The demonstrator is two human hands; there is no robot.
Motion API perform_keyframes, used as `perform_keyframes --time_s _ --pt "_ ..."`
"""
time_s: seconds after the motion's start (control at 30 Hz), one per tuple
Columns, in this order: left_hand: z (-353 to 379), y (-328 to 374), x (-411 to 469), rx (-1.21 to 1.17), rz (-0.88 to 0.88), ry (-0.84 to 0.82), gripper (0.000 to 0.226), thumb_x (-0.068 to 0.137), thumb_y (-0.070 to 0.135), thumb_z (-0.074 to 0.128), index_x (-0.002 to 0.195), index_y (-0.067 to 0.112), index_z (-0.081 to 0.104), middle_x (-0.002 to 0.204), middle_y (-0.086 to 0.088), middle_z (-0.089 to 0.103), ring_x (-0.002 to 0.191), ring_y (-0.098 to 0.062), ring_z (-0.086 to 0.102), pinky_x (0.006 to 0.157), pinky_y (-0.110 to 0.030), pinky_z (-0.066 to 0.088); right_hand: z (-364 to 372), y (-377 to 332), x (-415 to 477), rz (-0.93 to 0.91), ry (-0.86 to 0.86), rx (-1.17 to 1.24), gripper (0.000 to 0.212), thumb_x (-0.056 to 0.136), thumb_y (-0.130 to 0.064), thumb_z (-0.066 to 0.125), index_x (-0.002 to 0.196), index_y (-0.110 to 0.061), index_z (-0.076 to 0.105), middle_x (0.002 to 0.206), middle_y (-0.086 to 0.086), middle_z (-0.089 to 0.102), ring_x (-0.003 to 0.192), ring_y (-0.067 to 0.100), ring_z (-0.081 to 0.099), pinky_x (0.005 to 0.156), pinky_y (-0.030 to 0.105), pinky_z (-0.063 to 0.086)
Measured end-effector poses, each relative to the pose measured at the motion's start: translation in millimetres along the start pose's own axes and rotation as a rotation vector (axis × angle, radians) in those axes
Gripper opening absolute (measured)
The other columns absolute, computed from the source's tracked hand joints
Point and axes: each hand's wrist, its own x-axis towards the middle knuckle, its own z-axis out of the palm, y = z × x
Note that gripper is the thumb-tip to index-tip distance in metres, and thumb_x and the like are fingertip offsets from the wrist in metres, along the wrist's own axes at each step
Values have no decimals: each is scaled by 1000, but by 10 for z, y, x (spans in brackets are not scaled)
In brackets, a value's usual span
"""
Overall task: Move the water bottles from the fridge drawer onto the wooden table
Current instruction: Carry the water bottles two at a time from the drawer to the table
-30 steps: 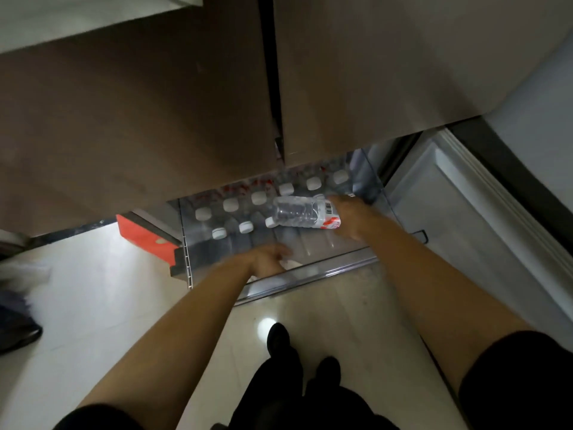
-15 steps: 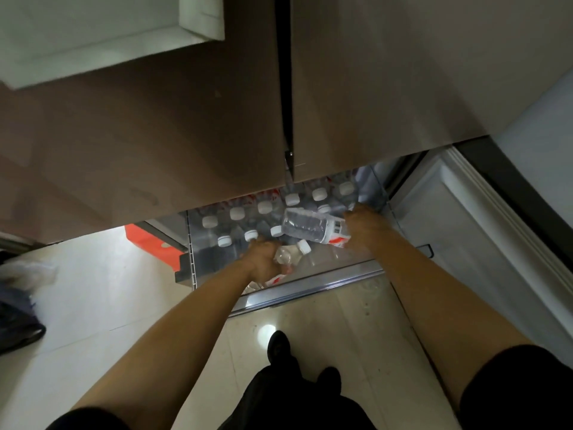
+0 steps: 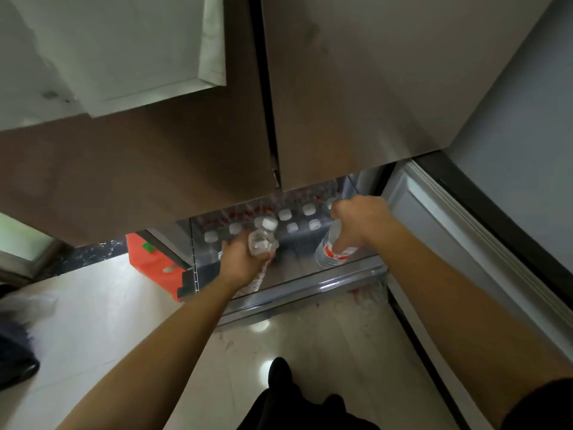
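Note:
The fridge drawer (image 3: 310, 293) stands pulled out below the closed brown fridge doors. Several clear water bottles with white caps (image 3: 285, 215) stand in rows at its back. My left hand (image 3: 240, 259) is closed around one clear bottle (image 3: 262, 242), its white cap pointing away from me, held above the drawer's front part. My right hand (image 3: 361, 217) grips a second bottle (image 3: 333, 249) near its top; it hangs with its red-and-white label end toward me, over the drawer's right side.
The two fridge doors (image 3: 341, 103) overhang the drawer's rear. An open white door panel (image 3: 449, 243) runs along the right. An orange-red box (image 3: 155, 262) sits on the pale tiled floor left of the drawer. My feet (image 3: 279, 377) stand just before the drawer front.
My left hand reached into the drawer, closed on a bottle and raised it. My right hand swung its bottle from lying sideways to hanging down at the right.

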Motion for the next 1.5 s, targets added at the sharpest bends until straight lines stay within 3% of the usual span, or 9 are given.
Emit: perform_keyframes --time_s 0.17,0.33,0.5,0.67,0.97,1.13,1.27,1.4,1.5 --pt "-109 75 -81 -210 67 99 54 63 38 81 111 31 58 109 2 65 107 -26 62 95 -51 50 176 -113 -169 44 97 243 81 64 -55 81 131 -26 45 111 6 68 102 31 65 83 39 53" --pt "-46 -31 -93 -178 62 101 64 72 20 85 126 24 51 128 -5 55 119 -26 51 103 -49 44 479 -212 -301 111 160 674 92 63 -43 90 138 -30 39 122 4 64 113 29 60 89 40 52" --pt "-73 -54 -152 -293 14 -5 67 80 17 80 131 26 37 128 3 54 122 -22 53 106 -45 44 570 -150 -287 147 118 920 83 63 -33 93 132 -23 49 112 -5 62 107 18 59 91 31 49" --pt "-73 -52 -241 -367 48 93 61 78 10 81 126 27 47 127 -1 61 119 -21 58 106 -47 45 672 -261 -315 171 139 1028 71 70 -47 87 129 -24 55 117 -3 64 113 21 60 94 36 50" --pt "-412 101 -911 -470 116 344 66 79 18 81 137 21 49 129 6 63 121 -11 58 106 -41 47 263 -688 -563 -163 318 1092 75 63 -83 66 127 -50 45 124 -9 64 115 16 60 95 45 54" --pt "-636 186 -1728 -498 80 553 65 79 14 81 136 21 51 128 6 62 120 -14 59 102 -40 51 101 -1240 -798 -384 404 1077 71 72 -74 65 134 -43 49 128 -6 60 118 16 54 97 42 51" --pt "-842 84 -2440 -505 24 743 67 79 19 81 139 21 50 130 5 63 119 -12 58 99 -39 53 -52 -1800 -1130 -621 391 964 67 78 -60 68 137 -30 55 132 -8 58 118 6 44 94 27 39" --pt "-1081 -171 -3188 -490 -29 869 61 79 16 81 130 34 54 123 13 65 114 -3 60 89 -26 55 -106 -2422 -1508 -749 330 1004 65 85 -58 65 142 -31 50 134 -2 59 122 18 52 99 40 46" --pt "-1259 -398 -3823 -474 -63 942 58 81 10 79 126 38 53 116 19 65 109 2 60 83 -20 54 -128 -2942 -1942 -905 268 1025 68 84 -63 57 143 -31 49 134 -3 59 120 13 52 101 40 45"
